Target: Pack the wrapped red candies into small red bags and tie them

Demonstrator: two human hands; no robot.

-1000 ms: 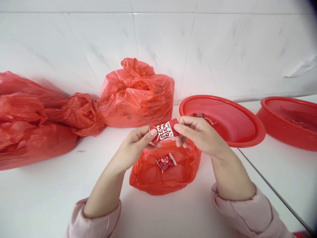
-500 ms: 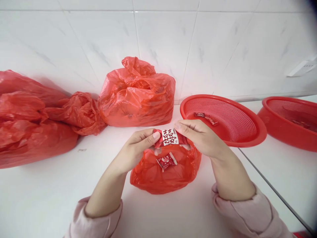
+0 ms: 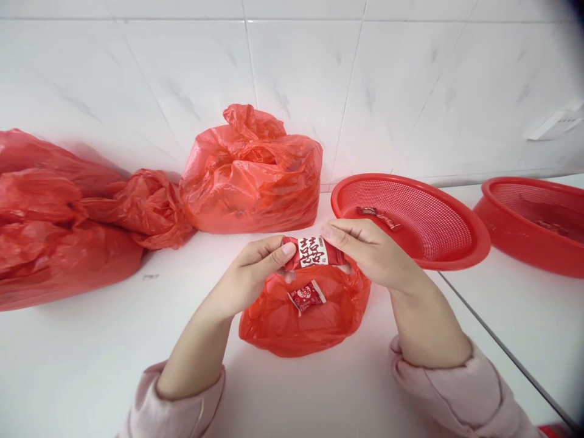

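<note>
Both hands pinch a small red candy packet (image 3: 312,252) with a white label, held level above a small open red plastic bag (image 3: 278,328). My left hand (image 3: 255,271) grips the packet's left end between thumb and fingers. My right hand (image 3: 365,249) grips its right end. A second red-and-white candy packet (image 3: 306,297) lies inside the small bag on the white counter.
A stuffed red plastic bag (image 3: 250,173) stands against the tiled wall behind. A larger red bag (image 3: 59,219) lies at the left. A red mesh basket (image 3: 456,249) holding a couple of packets sits at the right, with another red basket (image 3: 533,240) beyond it.
The packet came down a little and levelled out, closer to the small bag's opening. Over the last half second the hands have hardly moved.
</note>
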